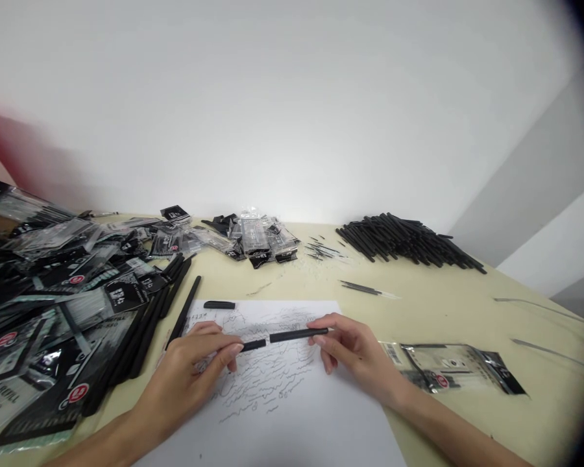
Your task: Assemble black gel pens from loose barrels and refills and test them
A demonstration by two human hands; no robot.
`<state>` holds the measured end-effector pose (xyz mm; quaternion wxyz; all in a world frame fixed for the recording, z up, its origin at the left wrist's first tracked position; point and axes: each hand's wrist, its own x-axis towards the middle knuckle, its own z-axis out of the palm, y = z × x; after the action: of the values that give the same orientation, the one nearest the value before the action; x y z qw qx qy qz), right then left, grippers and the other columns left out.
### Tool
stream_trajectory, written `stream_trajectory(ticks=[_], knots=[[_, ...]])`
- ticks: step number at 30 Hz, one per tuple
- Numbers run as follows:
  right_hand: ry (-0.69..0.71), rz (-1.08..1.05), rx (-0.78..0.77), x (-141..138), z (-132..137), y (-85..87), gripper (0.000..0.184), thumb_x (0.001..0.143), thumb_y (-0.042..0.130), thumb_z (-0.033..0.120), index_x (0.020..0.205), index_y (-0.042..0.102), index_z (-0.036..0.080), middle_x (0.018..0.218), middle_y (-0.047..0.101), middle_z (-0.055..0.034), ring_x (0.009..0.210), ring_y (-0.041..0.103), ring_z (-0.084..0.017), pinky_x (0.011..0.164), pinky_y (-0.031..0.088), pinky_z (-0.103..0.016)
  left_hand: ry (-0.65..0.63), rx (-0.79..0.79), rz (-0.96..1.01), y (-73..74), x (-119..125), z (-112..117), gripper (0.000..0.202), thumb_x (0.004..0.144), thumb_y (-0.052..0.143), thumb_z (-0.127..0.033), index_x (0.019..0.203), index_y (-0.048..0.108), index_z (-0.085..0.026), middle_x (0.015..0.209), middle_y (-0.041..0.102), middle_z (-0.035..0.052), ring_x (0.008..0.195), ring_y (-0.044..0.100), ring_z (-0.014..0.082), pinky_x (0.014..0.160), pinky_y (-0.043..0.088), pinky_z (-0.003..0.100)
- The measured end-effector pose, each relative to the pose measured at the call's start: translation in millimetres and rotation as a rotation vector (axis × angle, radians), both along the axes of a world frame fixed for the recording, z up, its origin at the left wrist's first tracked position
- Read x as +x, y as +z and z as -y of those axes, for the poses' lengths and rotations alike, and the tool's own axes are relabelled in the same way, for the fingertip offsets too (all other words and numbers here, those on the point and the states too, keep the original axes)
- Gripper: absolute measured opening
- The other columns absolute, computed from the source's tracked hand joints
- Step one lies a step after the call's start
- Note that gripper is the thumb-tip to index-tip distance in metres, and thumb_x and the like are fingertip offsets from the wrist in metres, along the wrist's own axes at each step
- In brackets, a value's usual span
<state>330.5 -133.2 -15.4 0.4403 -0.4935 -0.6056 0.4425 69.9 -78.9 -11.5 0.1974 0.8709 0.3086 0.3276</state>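
My left hand [197, 360] pinches a short black pen piece [254, 345] above a white sheet of paper [282, 402] covered in scribbles. My right hand [353, 350] holds a longer black pen barrel [298, 335] by its right end. The two pieces lie in one line with a small gap between them. A loose black cap [219, 305] rests on the paper's far left corner.
A heap of plastic-bagged pens [53, 292] fills the left side, with loose black pens [150, 324] beside it. More bags [257, 237] lie at the back, a pile of black barrels [409, 240] at the far right, refills [365, 288], and one bag [457, 370] by my right wrist.
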Motion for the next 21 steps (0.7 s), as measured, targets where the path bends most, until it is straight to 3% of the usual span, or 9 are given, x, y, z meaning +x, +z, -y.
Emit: stream_trajectory(ticks=[12,18,21], knots=[[0.064,-0.039,-0.025,-1.9,0.9,1.9,0.027,0.082,0.057,0.039,0.096,0.060,0.015,0.057,0.054,0.0024,0.047,0.051,-0.010,0.051,0.039,-0.024,0.039,0.045,0.016,-0.7,0.8,-1.1,0.024,0.086,0.046,-0.022,0.066,0.060,-0.020,0.058,0.061,-0.0043,0.055,0.054,0.0112,0.081,0.042,0.029],[0.059,-0.052,-0.037,-0.3,-1.6,1.2,0.029,0.082,0.056,0.041,0.097,0.059,0.015,0.068,0.060,-0.0017,0.047,0.050,-0.008,0.050,0.039,-0.024,-0.020,0.187,0.033,-4.9,-0.8,-1.9,0.010,0.082,0.054,-0.019,0.085,0.064,-0.021,0.065,0.067,-0.0025,0.066,0.059,0.0147,0.081,0.043,0.031],[0.070,-0.056,-0.039,-0.7,-2.0,1.5,0.030,0.082,0.056,0.041,0.096,0.059,0.015,0.073,0.061,-0.0033,0.047,0.050,-0.008,0.049,0.039,-0.023,-0.032,0.179,0.052,-6.2,-1.1,-2.4,0.011,0.082,0.053,-0.018,0.085,0.063,-0.021,0.063,0.066,-0.0037,0.062,0.058,0.0133,0.081,0.043,0.031]])
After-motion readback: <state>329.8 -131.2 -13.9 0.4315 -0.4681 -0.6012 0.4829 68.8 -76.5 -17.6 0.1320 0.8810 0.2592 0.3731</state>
